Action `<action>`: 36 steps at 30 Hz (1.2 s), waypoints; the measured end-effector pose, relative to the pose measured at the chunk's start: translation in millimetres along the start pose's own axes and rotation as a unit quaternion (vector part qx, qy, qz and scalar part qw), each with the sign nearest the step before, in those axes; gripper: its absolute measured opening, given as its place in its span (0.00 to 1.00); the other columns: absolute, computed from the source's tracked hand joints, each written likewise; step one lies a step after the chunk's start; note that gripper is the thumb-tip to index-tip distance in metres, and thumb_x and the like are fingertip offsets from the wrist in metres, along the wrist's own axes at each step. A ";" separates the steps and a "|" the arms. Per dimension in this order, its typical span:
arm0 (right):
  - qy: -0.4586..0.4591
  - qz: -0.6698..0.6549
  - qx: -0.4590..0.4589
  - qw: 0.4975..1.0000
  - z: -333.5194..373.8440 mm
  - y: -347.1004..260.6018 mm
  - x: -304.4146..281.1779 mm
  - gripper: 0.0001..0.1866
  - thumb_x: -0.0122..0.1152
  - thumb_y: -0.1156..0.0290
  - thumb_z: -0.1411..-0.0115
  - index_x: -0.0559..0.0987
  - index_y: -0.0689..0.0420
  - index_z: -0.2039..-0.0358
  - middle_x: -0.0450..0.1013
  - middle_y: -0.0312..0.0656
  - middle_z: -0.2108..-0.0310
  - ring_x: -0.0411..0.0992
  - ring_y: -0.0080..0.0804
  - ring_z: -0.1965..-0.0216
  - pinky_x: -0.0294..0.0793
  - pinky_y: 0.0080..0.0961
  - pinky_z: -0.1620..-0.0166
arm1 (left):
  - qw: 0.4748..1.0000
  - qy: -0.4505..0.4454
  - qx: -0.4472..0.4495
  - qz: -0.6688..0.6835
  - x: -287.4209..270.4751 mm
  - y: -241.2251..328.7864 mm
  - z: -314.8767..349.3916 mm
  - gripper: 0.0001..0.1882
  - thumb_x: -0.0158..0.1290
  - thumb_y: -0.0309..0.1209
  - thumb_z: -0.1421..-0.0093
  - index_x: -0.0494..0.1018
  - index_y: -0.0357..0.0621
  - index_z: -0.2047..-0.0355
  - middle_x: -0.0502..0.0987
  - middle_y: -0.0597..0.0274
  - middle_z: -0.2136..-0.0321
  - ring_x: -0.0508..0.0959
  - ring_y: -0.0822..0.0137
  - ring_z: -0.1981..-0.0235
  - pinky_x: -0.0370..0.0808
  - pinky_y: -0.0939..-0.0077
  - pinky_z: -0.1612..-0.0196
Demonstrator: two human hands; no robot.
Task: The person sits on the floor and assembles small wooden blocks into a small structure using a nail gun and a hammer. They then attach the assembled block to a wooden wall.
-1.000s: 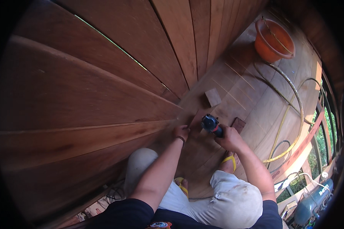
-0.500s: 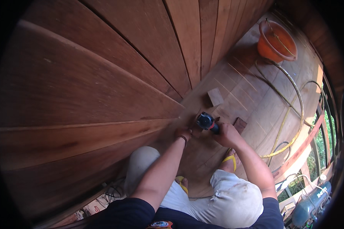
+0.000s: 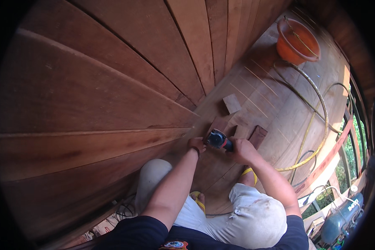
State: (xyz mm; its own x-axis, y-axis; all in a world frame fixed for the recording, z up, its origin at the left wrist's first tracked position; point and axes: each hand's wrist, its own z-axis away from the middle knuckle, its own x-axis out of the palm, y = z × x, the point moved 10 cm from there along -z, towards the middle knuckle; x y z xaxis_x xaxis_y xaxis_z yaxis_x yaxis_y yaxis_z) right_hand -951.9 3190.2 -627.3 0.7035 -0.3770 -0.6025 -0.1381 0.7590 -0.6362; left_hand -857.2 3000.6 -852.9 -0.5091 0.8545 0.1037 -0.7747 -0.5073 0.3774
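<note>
My right hand (image 3: 243, 151) is wrapped round the handle of a black nail gun (image 3: 216, 138) with a red band, seen from above by its bolted round cap. A reddish-brown wood piece (image 3: 218, 124) shows just beyond the tool's head, partly covered by it. My left hand (image 3: 197, 144), with a dark band at the wrist, is low beside the tool's left side, near the foot of the plank wall. Its fingers look curled, but what they hold is hidden. A pale wood block (image 3: 231, 103) lies farther off, and a dark wood block (image 3: 258, 136) is beyond my right hand.
A wall of brown planks (image 3: 104, 96) rises on the left. An orange basin (image 3: 298, 43) stands at the far right. A yellow hose (image 3: 321, 141) loops across the plank floor toward my right forearm. Beside the railing at lower right is a blue-green compressor tank (image 3: 341, 218).
The nail gun and both hands have shifted slightly left. The tool has tilted, and more of the wood piece beyond it shows. The whole view has moved a little.
</note>
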 end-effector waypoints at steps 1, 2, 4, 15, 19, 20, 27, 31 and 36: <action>0.006 0.000 -0.004 1.000 0.6 -0.3 -0.5 0.21 0.67 0.64 0.49 0.78 0.58 0.56 0.78 0.57 0.65 0.77 0.58 0.58 0.75 0.48 0.55 | 1.000 -0.005 -0.009 0.024 -2.4 -3.2 -5.8 0.18 0.41 0.26 0.34 0.72 0.42 0.46 0.78 0.52 0.56 0.79 0.55 0.58 0.74 0.56 0.59; 0.009 0.001 -0.006 1.000 0.7 -0.6 -0.1 0.20 0.65 0.64 0.48 0.77 0.58 0.56 0.78 0.57 0.65 0.77 0.58 0.58 0.75 0.50 0.55 | 0.998 -0.003 -0.021 0.051 -6.3 -7.1 -11.7 0.19 0.40 0.26 0.34 0.72 0.41 0.45 0.78 0.51 0.55 0.79 0.55 0.58 0.74 0.57 0.60; 0.016 0.001 -0.008 1.000 0.7 -1.6 -1.7 0.19 0.64 0.64 0.48 0.77 0.58 0.56 0.78 0.57 0.65 0.77 0.58 0.58 0.75 0.51 0.55 | 0.999 -0.025 0.001 0.031 -10.2 -5.3 -20.7 0.19 0.41 0.25 0.35 0.72 0.41 0.46 0.78 0.51 0.56 0.79 0.56 0.60 0.73 0.61 0.62; 0.138 -0.015 0.144 0.980 90.9 65.4 -62.0 0.26 0.65 0.67 0.50 0.76 0.54 0.48 0.79 0.59 0.63 0.77 0.57 0.57 0.76 0.49 0.53 | 0.841 0.141 0.311 -0.419 41.7 79.0 59.0 0.43 0.66 0.43 0.45 0.61 0.34 0.35 0.71 0.40 0.41 0.73 0.49 0.41 0.70 0.59 0.38; 0.243 0.095 0.233 0.937 129.0 130.1 -86.3 0.27 0.66 0.67 0.51 0.74 0.54 0.47 0.79 0.56 0.61 0.78 0.56 0.57 0.77 0.49 0.53 | 0.784 0.128 0.346 -0.498 82.5 76.3 79.5 0.51 0.69 0.44 0.50 0.55 0.36 0.32 0.64 0.38 0.37 0.65 0.47 0.35 0.63 0.57 0.33; 0.257 0.118 0.258 0.924 135.2 148.2 -88.6 0.28 0.66 0.67 0.51 0.73 0.54 0.47 0.79 0.55 0.61 0.78 0.55 0.57 0.77 0.48 0.53 | 0.782 0.124 0.347 -0.503 86.2 74.0 80.9 0.52 0.70 0.44 0.51 0.54 0.37 0.32 0.63 0.39 0.36 0.64 0.46 0.34 0.61 0.56 0.32; 0.295 0.186 0.280 0.895 162.6 244.3 -60.7 0.38 0.68 0.67 0.53 0.68 0.58 0.40 0.74 0.50 0.56 0.73 0.50 0.52 0.72 0.44 0.47 | 0.922 0.033 0.219 -0.317 67.0 64.7 59.8 0.34 0.62 0.36 0.47 0.63 0.42 0.41 0.73 0.48 0.46 0.72 0.51 0.41 0.69 0.54 0.39; 0.318 0.177 0.258 0.895 167.1 268.0 -29.0 0.41 0.68 0.71 0.55 0.67 0.59 0.37 0.72 0.50 0.53 0.69 0.49 0.48 0.69 0.43 0.44 | 0.995 -0.098 0.003 -0.008 69.9 31.3 50.3 0.27 0.54 0.38 0.42 0.67 0.44 0.43 0.74 0.54 0.47 0.74 0.54 0.43 0.70 0.51 0.41; 0.347 0.161 0.248 0.890 167.2 265.0 -24.8 0.41 0.66 0.75 0.55 0.67 0.58 0.38 0.70 0.49 0.53 0.68 0.50 0.49 0.68 0.43 0.45 | 0.987 -0.142 -0.032 0.074 73.2 23.0 55.0 0.26 0.48 0.41 0.39 0.67 0.42 0.43 0.74 0.52 0.46 0.74 0.52 0.43 0.69 0.48 0.39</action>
State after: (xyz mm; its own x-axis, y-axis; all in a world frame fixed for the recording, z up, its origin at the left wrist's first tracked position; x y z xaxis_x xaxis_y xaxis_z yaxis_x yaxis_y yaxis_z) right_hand -889.4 3489.4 -700.4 0.0591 -0.2040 -0.9772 0.1914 0.9631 -0.1895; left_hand -891.6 3057.6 -786.1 -0.5007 0.7623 0.4102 -0.7259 -0.6279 0.2808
